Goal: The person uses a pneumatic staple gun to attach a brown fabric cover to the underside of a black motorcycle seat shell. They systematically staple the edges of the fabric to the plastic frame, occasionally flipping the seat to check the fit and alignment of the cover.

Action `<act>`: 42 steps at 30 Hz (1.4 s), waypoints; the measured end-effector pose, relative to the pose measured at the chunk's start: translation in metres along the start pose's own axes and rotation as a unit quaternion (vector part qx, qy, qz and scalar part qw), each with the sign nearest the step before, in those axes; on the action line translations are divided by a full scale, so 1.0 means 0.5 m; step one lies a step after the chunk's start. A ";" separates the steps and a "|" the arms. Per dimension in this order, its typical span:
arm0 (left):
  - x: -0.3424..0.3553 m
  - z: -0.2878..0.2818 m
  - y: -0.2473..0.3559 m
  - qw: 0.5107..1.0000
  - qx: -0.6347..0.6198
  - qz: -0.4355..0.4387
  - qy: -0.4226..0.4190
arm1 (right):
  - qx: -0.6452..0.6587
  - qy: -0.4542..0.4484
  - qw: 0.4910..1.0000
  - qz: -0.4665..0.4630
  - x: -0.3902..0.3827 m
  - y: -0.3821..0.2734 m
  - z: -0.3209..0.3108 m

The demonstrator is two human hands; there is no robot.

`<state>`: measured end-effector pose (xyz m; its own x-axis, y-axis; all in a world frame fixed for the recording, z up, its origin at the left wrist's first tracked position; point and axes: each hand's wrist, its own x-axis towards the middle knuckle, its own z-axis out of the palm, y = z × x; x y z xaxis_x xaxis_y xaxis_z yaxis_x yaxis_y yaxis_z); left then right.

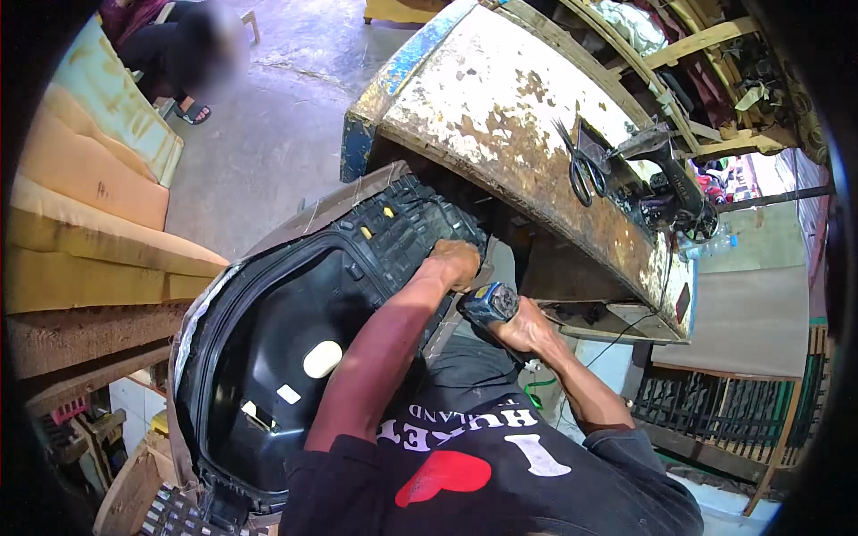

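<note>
A motorcycle seat point(268, 357) lies upside down across my lap. Its black plastic base shows a deep hollow, and grey-brown cover material wraps over the rim. My left hand point(456, 263) has its fingers curled at the seat's near right edge, closed on the cover point(440, 338); its fingertips are partly hidden. In my right hand point(523, 329) is a blue and black staple gun point(492, 304), its head close to that same edge, just below my left hand. Whether the tool touches the cover I cannot make out.
A worn wooden workbench point(483, 80) stands ahead, bearing black scissors point(584, 174) and a sewing machine point(675, 174). A plastic bottle point(710, 246) is at its right. Orange-tan cushions point(107, 196) rise at left. Another person point(170, 45) sits at the far left.
</note>
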<state>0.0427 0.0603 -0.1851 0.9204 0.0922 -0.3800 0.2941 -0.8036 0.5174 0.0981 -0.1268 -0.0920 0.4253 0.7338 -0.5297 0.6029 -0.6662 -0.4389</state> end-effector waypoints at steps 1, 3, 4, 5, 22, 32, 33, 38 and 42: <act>0.003 -0.001 -0.002 1.000 -0.005 -0.011 -0.012 | -0.001 -0.006 1.000 0.008 -0.001 -0.011 -0.009; 0.006 0.007 -0.011 0.999 -0.042 -0.002 -0.004 | -0.010 -0.024 0.999 0.023 0.003 0.001 -0.021; 0.002 0.004 -0.007 0.999 -0.041 0.005 0.007 | 0.000 -0.031 0.999 0.019 0.007 0.018 -0.030; -0.002 0.001 -0.002 0.999 -0.040 0.012 0.019 | 0.007 -0.015 0.999 0.035 0.008 0.049 -0.025; 0.003 0.007 -0.014 0.999 -0.044 0.017 0.015 | -0.038 0.005 0.998 0.040 0.025 0.043 -0.022; -0.002 -0.011 -0.002 0.998 -0.055 -0.003 0.001 | -0.012 0.025 0.999 -0.018 0.030 0.050 -0.045; -0.007 -0.008 0.000 0.998 -0.062 -0.003 0.006 | -0.020 0.030 0.998 -0.042 0.039 0.065 -0.034; -0.007 -0.006 0.004 1.000 -0.019 -0.003 0.000 | -0.093 0.002 0.994 0.054 0.080 0.074 -0.013; -0.001 0.005 -0.014 0.999 -0.042 0.002 0.028 | -0.005 0.030 0.998 -0.049 0.048 0.042 -0.046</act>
<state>0.0394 0.0642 -0.1903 0.9339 0.1229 -0.3358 0.3084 -0.7519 0.5827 0.1365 -0.1204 -0.0972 0.4033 0.8019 -0.4408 0.6501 -0.5901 -0.4787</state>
